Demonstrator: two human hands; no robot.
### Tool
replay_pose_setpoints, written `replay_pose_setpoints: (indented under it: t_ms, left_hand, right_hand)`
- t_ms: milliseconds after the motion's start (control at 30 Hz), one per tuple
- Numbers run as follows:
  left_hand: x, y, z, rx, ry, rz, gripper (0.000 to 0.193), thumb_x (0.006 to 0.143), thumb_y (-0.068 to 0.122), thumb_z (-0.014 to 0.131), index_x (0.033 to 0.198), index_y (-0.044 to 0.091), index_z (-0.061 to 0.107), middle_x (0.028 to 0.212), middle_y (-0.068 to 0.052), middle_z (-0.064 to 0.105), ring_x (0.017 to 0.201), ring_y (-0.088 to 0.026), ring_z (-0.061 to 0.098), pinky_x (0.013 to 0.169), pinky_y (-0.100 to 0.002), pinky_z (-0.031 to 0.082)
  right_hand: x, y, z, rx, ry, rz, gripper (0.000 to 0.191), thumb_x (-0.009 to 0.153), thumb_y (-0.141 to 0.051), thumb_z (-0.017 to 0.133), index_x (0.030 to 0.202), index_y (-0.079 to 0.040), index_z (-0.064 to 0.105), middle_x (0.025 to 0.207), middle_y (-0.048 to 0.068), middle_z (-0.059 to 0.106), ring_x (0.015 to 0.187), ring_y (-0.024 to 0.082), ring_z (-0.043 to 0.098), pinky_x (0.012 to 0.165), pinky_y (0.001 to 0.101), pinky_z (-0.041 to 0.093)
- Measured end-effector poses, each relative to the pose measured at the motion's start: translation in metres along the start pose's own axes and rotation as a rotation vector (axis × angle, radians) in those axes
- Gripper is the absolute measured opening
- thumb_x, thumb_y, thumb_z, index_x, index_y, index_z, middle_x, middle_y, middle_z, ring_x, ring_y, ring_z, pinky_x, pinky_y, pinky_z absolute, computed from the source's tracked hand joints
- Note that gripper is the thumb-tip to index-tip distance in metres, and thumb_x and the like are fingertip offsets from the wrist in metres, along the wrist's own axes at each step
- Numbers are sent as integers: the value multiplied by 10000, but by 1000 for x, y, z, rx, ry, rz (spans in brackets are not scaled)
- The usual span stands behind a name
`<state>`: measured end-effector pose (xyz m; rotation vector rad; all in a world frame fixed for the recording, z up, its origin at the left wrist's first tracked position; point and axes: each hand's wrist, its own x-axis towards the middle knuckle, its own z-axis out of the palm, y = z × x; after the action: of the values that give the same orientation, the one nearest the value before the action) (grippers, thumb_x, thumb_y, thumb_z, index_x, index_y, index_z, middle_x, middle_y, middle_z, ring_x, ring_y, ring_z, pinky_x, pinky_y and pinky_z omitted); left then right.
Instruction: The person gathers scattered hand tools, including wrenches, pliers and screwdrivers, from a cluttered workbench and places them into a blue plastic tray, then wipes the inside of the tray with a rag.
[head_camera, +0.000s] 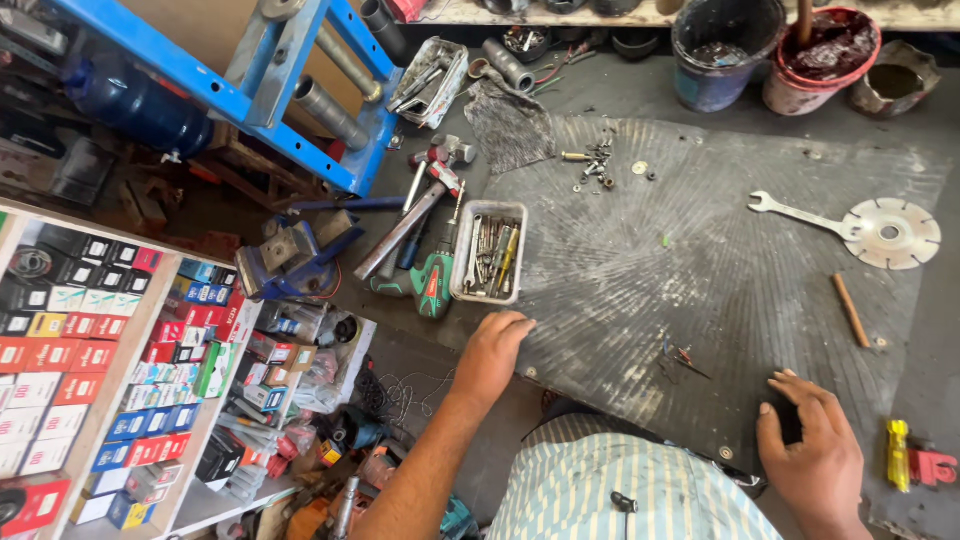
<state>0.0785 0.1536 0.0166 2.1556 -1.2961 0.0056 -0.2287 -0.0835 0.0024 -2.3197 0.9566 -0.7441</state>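
Here the person leans over a dark ribbed rubber mat (700, 270) spread on the workbench; the left hand (492, 355) rests at the mat's near left edge, fingers curled down onto it, closed on nothing that shows; the right hand (812, 450) lies on the mat's near right corner, fingers spread and bent over a small dark object (787, 420), only partly seen, so whether it is truly gripped cannot be told. Just beyond the left hand stands a white rectangular tray (489, 252) filled with small tools and bits, and beside it lies a green power drill (430, 282); further right on the mat a flat spanner (800, 213) touches a round cutting disc (892, 233), with a short brown rod (851, 310) lying below them; loose screws (597, 165) are scattered at the mat's far edge. To the right of the right hand, off the mat, sits a yellow-handled tool (898, 455).
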Motion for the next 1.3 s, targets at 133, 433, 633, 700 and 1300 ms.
replay_pose_setpoints:
  t_ms: [133, 433, 633, 700, 1300]
  left_hand:
    - [-1, -9, -9, -11, 5, 112, 291, 835, 25, 672, 1121, 53, 721, 1172, -139, 675, 1117, -337, 629, 956, -423, 519]
    - [8, -50, -71, 9, 188, 106, 289, 860, 110, 798, 1131, 67, 709, 1174, -68, 686, 1111, -278, 627, 1017, -457, 457]
    - [38, -88, -92, 71, 33, 271, 296, 820, 140, 748, 1109, 105, 689, 1057, -37, 676, 1030, -249, 623, 979, -468, 410]
    - [49, -94, -87, 111, 14, 314, 173, 896, 117, 692, 1064, 159, 686, 1030, 21, 684, 973, -186, 635, 922, -432, 407]
    - [262, -139, -65, 468, 183, 352, 147, 836, 235, 714, 920, 140, 641, 922, -70, 632, 895, -318, 627, 779, -512, 399]
  right_hand:
    - [0, -24, 19, -33, -37, -72, 341, 944, -188, 670, 1251, -38, 669, 1293, 128, 656, 1339, 296, 589, 1224, 438, 427]
    - [7, -106, 88, -192, -314, -116, 754, 836, -379, 670, 1448, 6, 459, 1585, 235, 364, 1523, 392, 297, 1228, 610, 199]
    - [22, -155, 110, -89, -221, -64, 704, 815, -301, 701, 1421, -13, 486, 1589, 244, 355, 1490, 416, 323, 1211, 573, 252]
    - [19, -166, 113, -71, -184, -52, 680, 809, -274, 711, 1404, -23, 497, 1589, 229, 372, 1479, 416, 344, 1205, 560, 277]
    - [-58, -159, 83, -99, -20, 466, 619, 787, -233, 752, 1363, -118, 557, 1596, 134, 393, 1346, 363, 503, 1053, 450, 472]
